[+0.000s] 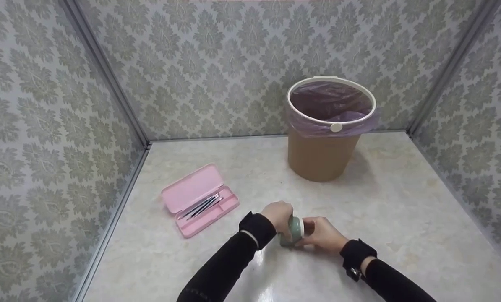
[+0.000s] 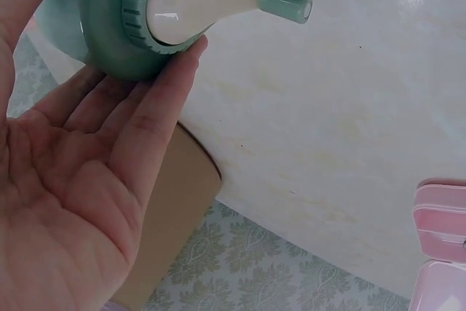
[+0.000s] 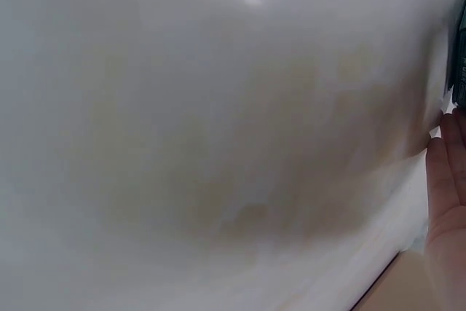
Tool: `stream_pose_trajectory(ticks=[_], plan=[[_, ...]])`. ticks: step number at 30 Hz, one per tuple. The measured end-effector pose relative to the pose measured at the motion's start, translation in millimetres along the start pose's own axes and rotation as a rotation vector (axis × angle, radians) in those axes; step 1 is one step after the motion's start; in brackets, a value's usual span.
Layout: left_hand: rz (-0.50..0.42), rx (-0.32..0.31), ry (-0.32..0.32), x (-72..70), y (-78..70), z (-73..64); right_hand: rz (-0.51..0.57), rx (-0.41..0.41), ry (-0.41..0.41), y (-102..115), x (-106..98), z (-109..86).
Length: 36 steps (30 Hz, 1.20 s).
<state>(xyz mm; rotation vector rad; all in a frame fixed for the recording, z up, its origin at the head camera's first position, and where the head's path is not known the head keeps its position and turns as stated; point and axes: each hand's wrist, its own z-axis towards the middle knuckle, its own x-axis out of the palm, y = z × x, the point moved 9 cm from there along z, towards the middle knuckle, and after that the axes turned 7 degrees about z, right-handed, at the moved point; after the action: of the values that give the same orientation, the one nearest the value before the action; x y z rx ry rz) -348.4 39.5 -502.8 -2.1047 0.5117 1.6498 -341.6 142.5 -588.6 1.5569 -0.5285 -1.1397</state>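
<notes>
A green crank pencil sharpener [image 1: 294,230] with a whitish end sits low over the table between both hands. From the left, my left hand [image 1: 279,214] grips its green body. In the left wrist view, that hand's fingers [image 2: 156,103] reach round the body beside the ridged ring, and the white crank [image 2: 186,5] ends in a green knob [image 2: 285,4]. On the opposite side, my right hand [image 1: 324,235] holds the whitish end between thumb and fingers. Only part of the right hand [image 3: 445,187] shows at the edge of the right wrist view, beside the sharpener's dark edge [image 3: 460,56].
An open pink pencil case [image 1: 200,199] lies to the left, with several pencils [image 1: 203,206] in its tray. At the back right stands a brown bin [image 1: 322,155] with a white rim and purple liner. Patterned walls [image 1: 233,63] enclose the table on three sides.
</notes>
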Motion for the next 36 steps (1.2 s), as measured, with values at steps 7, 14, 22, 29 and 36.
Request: stream_pose_trajectory(ticks=[7, 14, 22, 29, 36], plan=[[-0.01, 0.015, 0.005, 2.9, -0.9, 3.6, 0.018, -0.017, 0.01, -1.3, 0.0, -0.1], [-0.005, 0.03, 0.0, 1.4, -1.2, 4.9, -0.043, -0.015, 0.014, 0.4, -2.4, 0.1], [0.004, 0.041, -0.001, 1.8, 0.0, 5.3, -0.062, -0.03, 0.01, -0.7, -3.0, 0.8], [-0.009, 0.056, -0.014, 3.5, -0.9, 7.9, -0.083, -0.031, 0.005, -0.9, -3.8, -0.5], [0.001, 0.052, -0.021, 5.0, -1.4, 7.9, -0.059, -0.038, 0.009, -2.3, -2.4, -1.4]])
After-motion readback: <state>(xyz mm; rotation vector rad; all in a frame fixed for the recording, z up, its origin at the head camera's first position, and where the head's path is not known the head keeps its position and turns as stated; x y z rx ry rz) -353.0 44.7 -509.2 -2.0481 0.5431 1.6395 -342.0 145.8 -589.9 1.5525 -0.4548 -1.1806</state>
